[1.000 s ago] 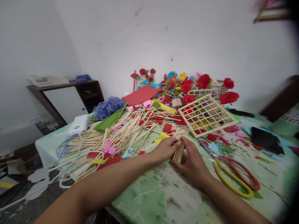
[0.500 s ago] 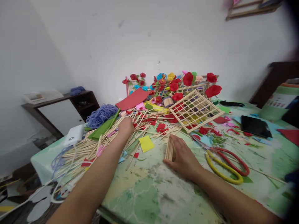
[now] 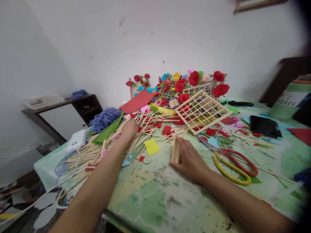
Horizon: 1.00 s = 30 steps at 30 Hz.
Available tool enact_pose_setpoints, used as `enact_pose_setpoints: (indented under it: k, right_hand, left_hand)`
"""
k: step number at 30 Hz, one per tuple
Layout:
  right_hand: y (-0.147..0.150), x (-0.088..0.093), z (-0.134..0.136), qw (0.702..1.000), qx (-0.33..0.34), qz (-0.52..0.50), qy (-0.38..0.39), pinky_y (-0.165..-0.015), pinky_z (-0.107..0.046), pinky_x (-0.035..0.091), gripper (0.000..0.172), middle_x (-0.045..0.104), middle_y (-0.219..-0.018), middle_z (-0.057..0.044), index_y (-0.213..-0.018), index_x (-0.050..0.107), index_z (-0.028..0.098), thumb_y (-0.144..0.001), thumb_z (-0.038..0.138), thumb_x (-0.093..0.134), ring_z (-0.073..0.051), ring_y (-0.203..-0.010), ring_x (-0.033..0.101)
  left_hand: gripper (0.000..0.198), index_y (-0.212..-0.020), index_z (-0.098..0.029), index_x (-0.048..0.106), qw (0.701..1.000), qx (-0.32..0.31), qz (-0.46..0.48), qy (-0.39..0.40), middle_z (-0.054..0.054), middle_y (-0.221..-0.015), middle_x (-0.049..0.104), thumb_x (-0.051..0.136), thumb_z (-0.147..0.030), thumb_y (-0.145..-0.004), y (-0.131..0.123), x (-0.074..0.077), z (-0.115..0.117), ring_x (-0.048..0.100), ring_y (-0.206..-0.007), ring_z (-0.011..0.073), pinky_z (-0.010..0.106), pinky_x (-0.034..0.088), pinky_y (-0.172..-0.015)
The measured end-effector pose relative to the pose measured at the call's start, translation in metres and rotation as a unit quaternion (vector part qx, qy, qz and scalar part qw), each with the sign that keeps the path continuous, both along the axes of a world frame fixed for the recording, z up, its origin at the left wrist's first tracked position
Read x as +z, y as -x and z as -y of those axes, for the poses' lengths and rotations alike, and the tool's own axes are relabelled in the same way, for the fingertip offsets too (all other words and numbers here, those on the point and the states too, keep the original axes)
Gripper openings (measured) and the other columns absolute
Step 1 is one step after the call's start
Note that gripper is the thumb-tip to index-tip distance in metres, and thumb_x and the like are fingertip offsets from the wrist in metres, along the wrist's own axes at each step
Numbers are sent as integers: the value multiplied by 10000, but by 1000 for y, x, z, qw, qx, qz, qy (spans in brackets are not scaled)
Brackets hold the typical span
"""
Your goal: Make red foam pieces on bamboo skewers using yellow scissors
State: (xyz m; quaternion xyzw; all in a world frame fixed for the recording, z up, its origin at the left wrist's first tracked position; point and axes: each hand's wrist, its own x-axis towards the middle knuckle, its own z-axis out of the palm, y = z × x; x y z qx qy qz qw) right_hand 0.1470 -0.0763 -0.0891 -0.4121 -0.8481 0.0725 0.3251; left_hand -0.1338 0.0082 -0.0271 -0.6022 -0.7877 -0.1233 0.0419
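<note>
My left hand [image 3: 130, 130] reaches into a heap of thin wooden sticks [image 3: 93, 153]; its fingers are hidden behind the back of the hand. My right hand [image 3: 190, 159] is closed around a small upright piece made of wooden sticks [image 3: 176, 151] standing on the table, thumb at its lower end and fingers at its top. Between the hands lies a yellow paper square [image 3: 152, 147]. Scissors [image 3: 233, 166] with one red and one yellow handle rest to the right of my right hand. Beyond it a stick lattice [image 3: 202, 111] leans at a slant.
At the back are paper flowers [image 3: 194, 78] on stick frames, and a red paper sheet [image 3: 137, 102]. Purple yarn [image 3: 106, 119], a green paper roll [image 3: 107, 132] and a white box with a cable [image 3: 77, 140] lie left. A black phone [image 3: 264, 126] and large jar [image 3: 289, 100] stand right.
The view has shifted slightly, so most things sit a little higher in the picture. My left hand stays at the stick heap, and my right hand keeps its hold on the stick piece.
</note>
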Motion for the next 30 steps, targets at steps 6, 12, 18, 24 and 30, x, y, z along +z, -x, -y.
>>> enact_pose_setpoints:
  k: [6,12,18,24,30]
  right_hand:
    - [0,1,1,1000,-1,-1,2,-1023,-478,291,909,373,-1342,-155,-1380,181,174,-642,397,664,-290,-1247,320]
    - [1,2,0,1000,-6,2,8,-1026,-456,296,902,377,-1339,-146,-1376,192,169,-644,416,657,-284,-1236,334]
    - [1,1,0,1000,-8,3,13,-1029,-459,290,906,374,-1342,-150,-1378,188,170,-642,416,656,-283,-1245,324]
    - [0,1,1,1000,-10,4,17,-1038,-467,272,911,351,-1360,-145,-1379,186,180,-635,411,660,-288,-1254,313]
    - [0,2,1,1000,1,-2,4,-1028,-469,291,928,361,-1347,-153,-1377,184,168,-624,401,673,-293,-1241,323]
  left_hand:
    - [270,-890,-106,625,997,43,-46,-43,190,-952,640,384,-190,-801,8,1,3,606,-867,255,307,448,-727]
    - [239,-839,-93,647,997,72,-38,-9,204,-873,650,431,-140,-747,18,-6,2,622,-820,276,324,456,-699]
    - [230,-799,-114,639,995,57,-18,-77,178,-836,651,428,-197,-755,12,5,7,609,-788,271,323,437,-666]
    - [177,-726,-138,590,924,-130,207,-295,38,-671,598,526,-303,-738,-20,29,20,530,-632,144,252,404,-618]
    - [167,-745,-135,566,690,-216,688,-52,-40,-572,498,656,-255,-670,-66,20,35,426,-453,35,164,374,-470]
